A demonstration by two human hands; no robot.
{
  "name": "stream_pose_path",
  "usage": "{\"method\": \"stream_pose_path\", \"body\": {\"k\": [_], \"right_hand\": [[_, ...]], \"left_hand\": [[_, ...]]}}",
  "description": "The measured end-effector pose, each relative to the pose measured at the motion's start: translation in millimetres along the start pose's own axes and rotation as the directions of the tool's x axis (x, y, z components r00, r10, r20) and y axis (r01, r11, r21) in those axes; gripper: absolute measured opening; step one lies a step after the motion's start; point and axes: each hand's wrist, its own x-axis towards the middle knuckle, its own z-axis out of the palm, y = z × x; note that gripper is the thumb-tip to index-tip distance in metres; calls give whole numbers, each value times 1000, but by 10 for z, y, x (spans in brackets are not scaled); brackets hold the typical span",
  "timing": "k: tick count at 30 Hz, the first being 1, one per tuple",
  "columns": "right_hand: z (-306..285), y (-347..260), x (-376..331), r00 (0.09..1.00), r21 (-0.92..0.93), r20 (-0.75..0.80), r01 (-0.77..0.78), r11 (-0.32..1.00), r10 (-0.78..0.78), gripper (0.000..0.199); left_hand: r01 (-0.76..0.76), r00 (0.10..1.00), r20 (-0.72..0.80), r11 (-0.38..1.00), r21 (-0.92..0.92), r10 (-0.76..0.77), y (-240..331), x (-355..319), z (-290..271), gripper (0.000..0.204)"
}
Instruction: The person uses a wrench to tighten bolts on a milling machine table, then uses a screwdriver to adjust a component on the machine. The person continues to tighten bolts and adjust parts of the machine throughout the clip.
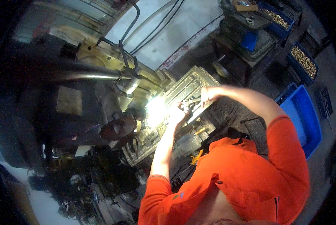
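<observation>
My left hand is at a small metal fixture on the machine table. Its fingers look curled against the fixture's near left side; strong glare washes them out, and whatever they hold is too bright to name. On the fixture's right side, my right hand is closed with its fingers bent downward. What lies inside that grip is hidden. Metal chips cover much of the table. Just left of my left hand, a very bright light shines beside the machine's spindle head.
A long metal lever reaches out from the machine head. Below the table's front edge is a yellow-handled tool. At right stand a blue bin and a crate of small brass-coloured parts. A workbench stands at far right.
</observation>
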Motion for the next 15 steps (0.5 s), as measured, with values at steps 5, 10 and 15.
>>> {"method": "stream_pose_path", "body": {"k": [5, 10, 15], "right_hand": [[-450, -848, 146, 978, -740, -157, -26, 672, -134, 8], [-549, -870, 9, 958, -439, -185, 119, 890, -220, 14], [0, -348, -226, 952, 235, -250, 235, 943, -175, 19]], "left_hand": [[55, 998, 11, 996, -67, -54, 40, -6, -52, 47], [18, 1000, -22, 999, -36, -19, 7, -22, -66, 48], [63, 994, 93, 998, 19, -64, 51, -41, -103, 60]]}}
